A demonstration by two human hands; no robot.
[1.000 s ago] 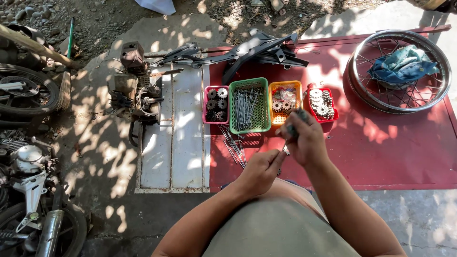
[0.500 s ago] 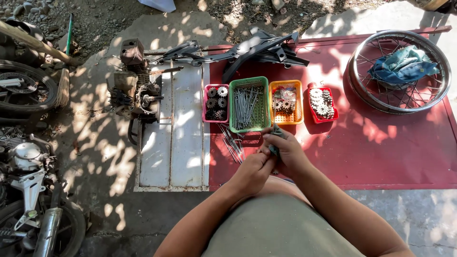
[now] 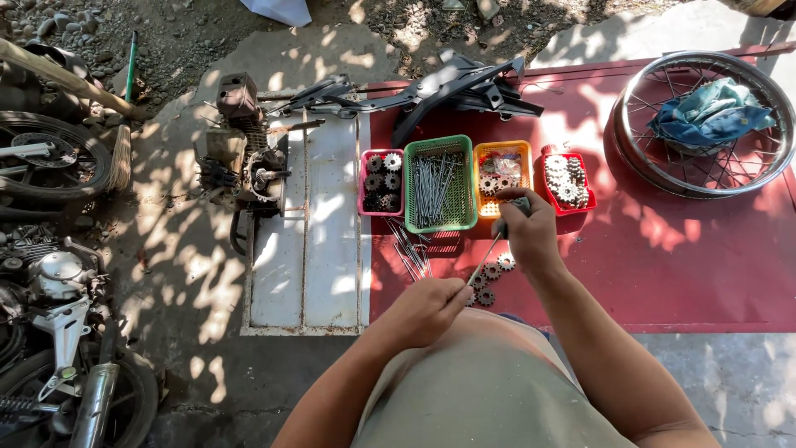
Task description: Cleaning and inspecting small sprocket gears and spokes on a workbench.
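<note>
The left hand (image 3: pixel 427 309) is closed in a fist around the lower end of a thin metal spoke (image 3: pixel 483 261), its grip clamped on it. The spoke slants up and to the right to the right hand (image 3: pixel 529 232), whose fingers are curled shut on the spoke's upper end and on a small dark part there that is too hidden to name. Both hands hover over a red sheet (image 3: pixel 680 274) spread on the ground. Just beneath the spoke, a few small sprockets (image 3: pixel 494 278) lie loose on the sheet, and to their left a bundle of loose spokes (image 3: pixel 410 253) lies fanned out. Beyond the hands stand four small baskets in a row: a pink basket (image 3: pixel 363 187) of sprockets, a green basket (image 3: pixel 439 222) of spokes, an orange basket (image 3: pixel 526 162) of sprockets just above the right hand, and a red basket (image 3: pixel 587 189) of sprockets. A spoked wheel rim (image 3: pixel 630 149) with a blue cloth (image 3: pixel 709 112) inside lies at the far right. Black plastic motorcycle panels (image 3: pixel 452 87) lie behind the baskets, and a small engine (image 3: pixel 240 158) rests at the edge of a white metal panel (image 3: pixel 319 241) to the left.
</note>
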